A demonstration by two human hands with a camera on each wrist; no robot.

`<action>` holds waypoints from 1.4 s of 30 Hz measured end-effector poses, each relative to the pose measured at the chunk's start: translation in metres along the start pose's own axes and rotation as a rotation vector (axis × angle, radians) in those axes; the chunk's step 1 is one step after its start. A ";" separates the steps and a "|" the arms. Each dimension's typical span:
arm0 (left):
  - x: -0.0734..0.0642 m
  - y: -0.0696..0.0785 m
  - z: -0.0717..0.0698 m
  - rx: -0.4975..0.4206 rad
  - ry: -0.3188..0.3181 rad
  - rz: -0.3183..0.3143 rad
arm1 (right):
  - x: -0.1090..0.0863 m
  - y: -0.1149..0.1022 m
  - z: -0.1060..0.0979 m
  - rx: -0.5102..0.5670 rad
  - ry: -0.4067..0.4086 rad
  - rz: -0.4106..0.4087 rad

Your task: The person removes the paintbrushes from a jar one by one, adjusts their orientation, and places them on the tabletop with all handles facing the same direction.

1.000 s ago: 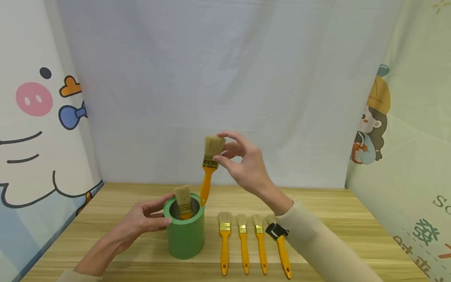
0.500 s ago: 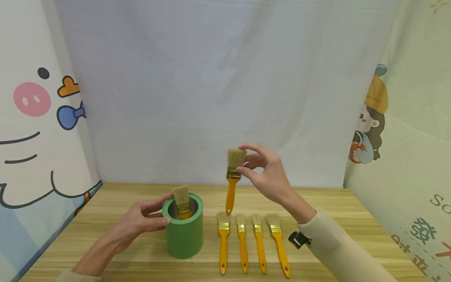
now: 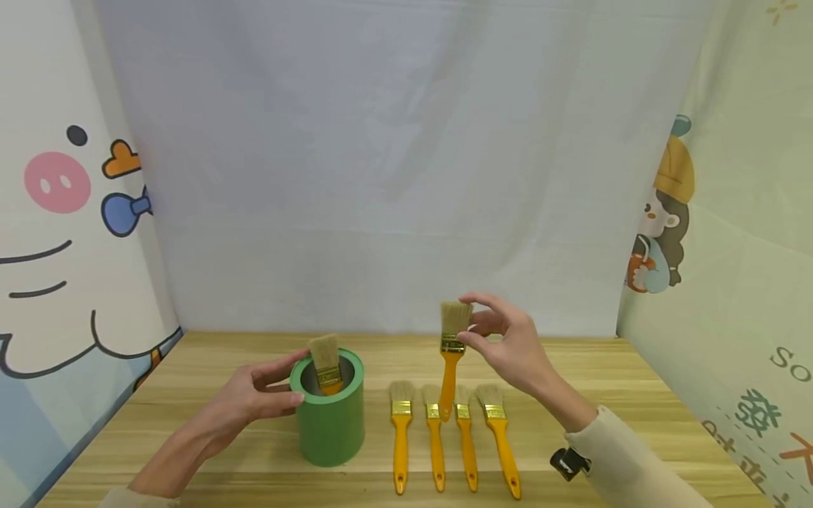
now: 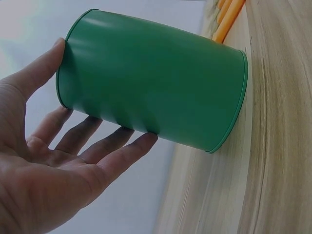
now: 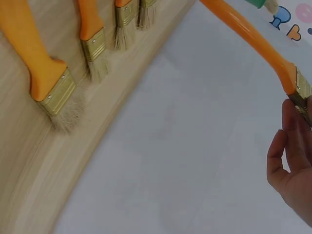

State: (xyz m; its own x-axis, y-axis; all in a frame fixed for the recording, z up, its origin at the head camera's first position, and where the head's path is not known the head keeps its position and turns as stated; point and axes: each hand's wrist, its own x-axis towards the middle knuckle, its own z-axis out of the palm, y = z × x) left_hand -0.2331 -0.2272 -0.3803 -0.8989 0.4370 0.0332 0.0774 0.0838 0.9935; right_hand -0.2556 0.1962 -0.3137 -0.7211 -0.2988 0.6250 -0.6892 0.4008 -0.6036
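Note:
My right hand [image 3: 513, 350] pinches a paintbrush [image 3: 449, 381] near its metal ferrule, bristles up and orange handle hanging down. The handle's end overlaps the row of brushes below in the head view. In the right wrist view, fingertips [image 5: 291, 114] touch the ferrule. On the left, my left hand [image 3: 254, 391] holds a green can [image 3: 332, 430] at its side, thumb and fingers spread around it. The left wrist view shows several fingertips against the can wall [image 4: 156, 80]. A second paintbrush [image 3: 326, 355] leans inside the can, bristles up, its lower handle hidden.
Several orange-handled paintbrushes lie in a row right of the can, among them a wide left one [image 3: 401, 437] and a slanted right one [image 3: 504, 444]. They rest on the wooden table [image 3: 254, 473]. A pale cloth [image 3: 381, 176] hangs behind; printed cloths flank both sides.
My right hand has carried its paintbrush rightward and down, from beside the can's rim to over the row of brushes. The left hand stays at the can.

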 end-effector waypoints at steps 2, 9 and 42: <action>0.000 0.000 0.000 0.001 0.002 -0.002 | -0.005 0.005 -0.003 -0.001 -0.004 0.023; -0.001 0.000 0.000 0.001 0.003 0.002 | -0.026 0.015 -0.018 -0.030 -0.013 0.075; 0.002 0.002 0.000 0.006 0.018 -0.001 | -0.083 0.096 -0.093 0.111 -0.236 0.474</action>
State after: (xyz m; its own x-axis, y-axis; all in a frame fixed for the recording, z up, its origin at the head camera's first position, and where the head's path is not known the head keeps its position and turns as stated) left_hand -0.2341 -0.2259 -0.3785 -0.9067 0.4205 0.0340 0.0788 0.0895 0.9929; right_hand -0.2556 0.3399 -0.3772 -0.9422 -0.2991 0.1511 -0.2787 0.4490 -0.8490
